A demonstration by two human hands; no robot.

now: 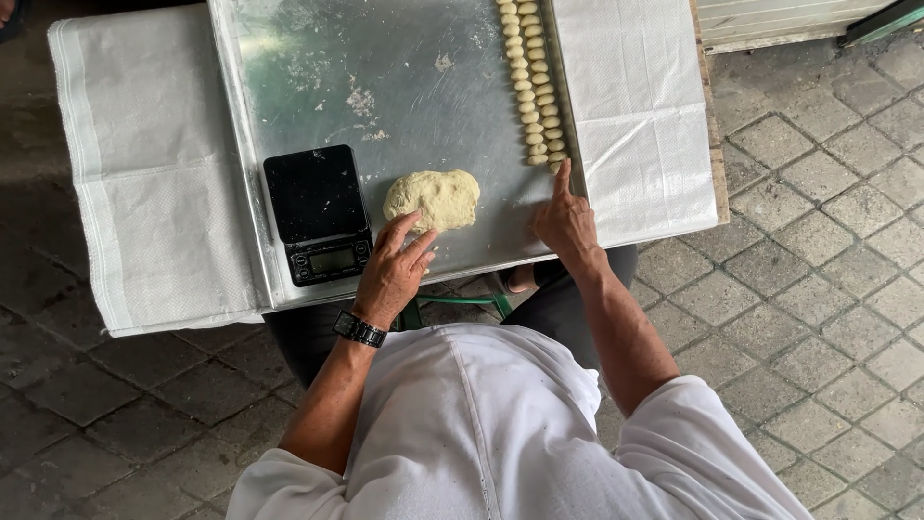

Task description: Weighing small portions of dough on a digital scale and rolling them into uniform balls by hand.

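Now we see our left hand (393, 273), fingers spread and holding nothing, touching the near edge of the dough lump (433, 199); our right hand (566, 220), right of the dough, points one finger at the dough-ball rows (535, 82).

Person wears a white short-sleeved top w/ a raised seam running down the middle of the back, cloth a bit creased & faintly smudged; sleeves end approx. at the elbows, forearms bare. Left hand (393, 273) has a black wristwatch (359, 329) w/ a chunky link band at the wrist; right hand (566, 223) has no ring, no band. Below the table edge, dark trousers (568, 306) show over the knees, and one bare foot peeks out between them.
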